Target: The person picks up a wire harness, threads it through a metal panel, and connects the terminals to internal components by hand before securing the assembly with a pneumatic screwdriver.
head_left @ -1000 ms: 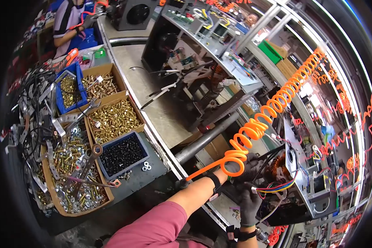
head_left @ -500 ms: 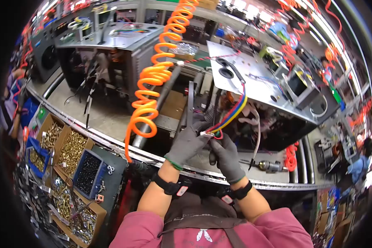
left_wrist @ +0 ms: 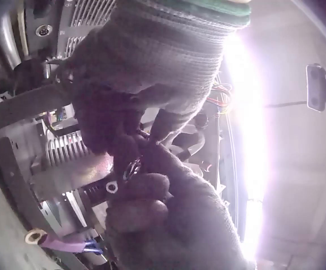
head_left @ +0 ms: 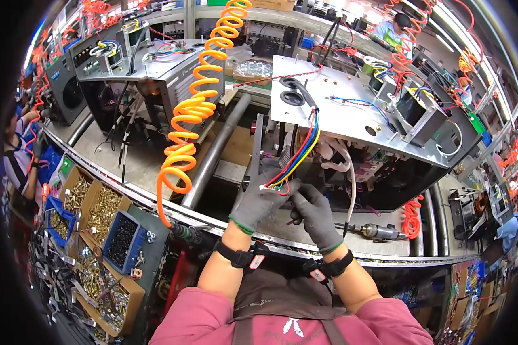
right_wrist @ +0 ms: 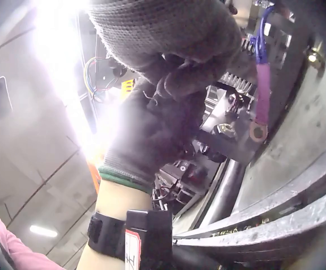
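Note:
Both hands wear grey knit gloves and meet over the rail in front of an open black cabinet. My left hand (head_left: 254, 204) grips the end of a bundle of coloured wires (head_left: 308, 146), which drops from the metal panel. A white connector (head_left: 267, 187) sticks out at its fingers. Close beside it, my right hand (head_left: 317, 219) has bent fingers and pinches a thin wire; its fingertips touch the left hand's in the left wrist view. What that wire joins is hidden by the gloves. Near them hangs a ring terminal with a purple sleeve (right_wrist: 262, 93).
An orange coiled air hose (head_left: 181, 135) hangs left of the hands. A power driver (head_left: 380, 232) lies on the ledge at right. Bins of screws (head_left: 121, 241) stand at lower left. Another cabinet (head_left: 149, 75) is behind on the left, and a metal panel (head_left: 334, 86) ahead.
The head view has swung from the screw bins to the hands. The white connector, loose beside the right hand at first, is now at the left hand's fingers. The hands stay together since half a second ago.

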Tool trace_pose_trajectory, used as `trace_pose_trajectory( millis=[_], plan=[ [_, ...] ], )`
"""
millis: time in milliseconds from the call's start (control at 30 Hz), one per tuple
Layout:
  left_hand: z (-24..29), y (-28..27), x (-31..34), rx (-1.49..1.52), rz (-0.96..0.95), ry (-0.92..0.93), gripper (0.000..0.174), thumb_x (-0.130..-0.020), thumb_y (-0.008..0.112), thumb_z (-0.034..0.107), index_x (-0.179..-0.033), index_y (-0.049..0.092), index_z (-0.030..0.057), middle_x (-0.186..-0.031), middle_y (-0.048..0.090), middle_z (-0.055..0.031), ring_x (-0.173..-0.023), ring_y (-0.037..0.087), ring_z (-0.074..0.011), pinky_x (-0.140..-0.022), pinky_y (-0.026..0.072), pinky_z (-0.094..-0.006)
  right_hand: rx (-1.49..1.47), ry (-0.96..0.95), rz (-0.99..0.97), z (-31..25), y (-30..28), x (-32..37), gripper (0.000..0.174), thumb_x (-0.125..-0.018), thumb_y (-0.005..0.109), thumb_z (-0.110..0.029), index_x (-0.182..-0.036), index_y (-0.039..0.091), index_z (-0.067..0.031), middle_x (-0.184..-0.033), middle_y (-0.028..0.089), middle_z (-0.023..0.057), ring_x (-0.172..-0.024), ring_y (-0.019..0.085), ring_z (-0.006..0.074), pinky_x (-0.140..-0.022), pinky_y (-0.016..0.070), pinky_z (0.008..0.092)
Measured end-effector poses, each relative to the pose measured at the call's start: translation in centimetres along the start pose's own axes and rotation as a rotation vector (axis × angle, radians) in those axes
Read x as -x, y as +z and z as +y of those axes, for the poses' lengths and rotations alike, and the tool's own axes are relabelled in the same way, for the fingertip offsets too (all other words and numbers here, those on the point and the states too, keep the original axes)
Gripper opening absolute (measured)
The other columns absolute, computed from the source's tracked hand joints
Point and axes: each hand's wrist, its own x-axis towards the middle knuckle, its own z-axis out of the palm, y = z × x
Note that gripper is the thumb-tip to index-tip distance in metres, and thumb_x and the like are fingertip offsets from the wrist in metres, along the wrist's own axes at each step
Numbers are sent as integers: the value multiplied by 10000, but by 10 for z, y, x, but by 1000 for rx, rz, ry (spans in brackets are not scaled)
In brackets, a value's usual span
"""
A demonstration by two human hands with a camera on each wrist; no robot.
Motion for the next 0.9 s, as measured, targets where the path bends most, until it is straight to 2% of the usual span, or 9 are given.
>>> trace_pose_trajectory(
  millis=[167, 267, 400, 633, 700, 733, 800, 833, 900],
  plan=[
    [-8, -7, 2, 16, -5, -15, 256, -821, 681, 220, -967, 638, 14, -760, 598, -7, -698, 527, -66, -625, 446, -238, -23, 9, -49, -2, 5, 1, 286, -912, 580, -216, -1101, 553, -3, -775, 539, -5, -559, 510, 64, -473, 404, 205],
    [-1, -13, 13, 65, 76, -257, 269, -818, 683, 189, -1009, 641, 6, -802, 634, -22, -720, 571, -71, -621, 454, -221, 54, 32, -98, -6, 7, 7, 305, -925, 556, -234, -1118, 555, 3, -819, 587, 22, -545, 510, 63, -460, 402, 202],
    [-28, -22, 13, 412, 6, -234, 282, -803, 666, 115, -1061, 628, 7, -850, 671, -46, -744, 642, -103, -595, 474, -208, -93, 135, -157, -5, -5, 17, 337, -949, 494, -287, -1114, 588, -8, -842, 641, 43, -526, 517, 52, -447, 418, 198],
    [-16, 1, 6, 319, 106, -354, 248, -808, 685, 239, -920, 640, 23, -756, 643, -43, -641, 627, -113, -505, 438, -218, -94, 154, -95, -6, -15, 22, 319, -931, 537, -240, -1107, 552, 25, -899, 640, 78, -530, 512, 68, -463, 413, 206],
    [-37, 1, 2, 39, 39, -3, 244, -788, 711, 233, -891, 637, 25, -724, 632, -31, -634, 612, -102, -515, 445, -240, 15, 67, -67, -6, -14, 21, 260, -901, 582, -189, -1056, 579, 21, -827, 631, 60, -542, 523, 71, -474, 417, 215],
    [-36, 0, -2, 63, 33, -193, 234, -778, 722, 202, -899, 632, 22, -733, 626, -28, -637, 582, -90, -556, 457, -250, 68, 46, -27, -9, -12, 21, 208, -888, 587, -157, -999, 601, 19, -779, 625, 54, -542, 523, 73, -480, 421, 219],
    [-14, -4, 3, -89, 120, 120, 213, -800, 698, 184, -925, 632, 25, -765, 617, -24, -660, 557, -78, -592, 453, -231, 162, 68, -26, -9, -16, 18, 208, -883, 598, -166, -974, 600, 21, -800, 622, 49, -578, 538, 67, -492, 423, 214],
    [-17, -18, 1, 368, -20, 124, 177, -845, 654, 170, -952, 620, 33, -794, 604, -9, -686, 540, -64, -612, 440, -218, 163, 45, -28, -8, -19, 18, 203, -880, 597, -157, -972, 598, 24, -796, 623, 54, -575, 535, 70, -491, 424, 218],
    [0, -35, -13, 352, 323, 179, 157, -861, 634, 166, -948, 618, 36, -800, 599, -1, -688, 538, -63, -607, 435, -216, 147, 34, -17, -6, -20, 16, 195, -875, 592, -142, -970, 595, 28, -798, 627, 67, -566, 528, 77, -488, 426, 224]
  ],
)
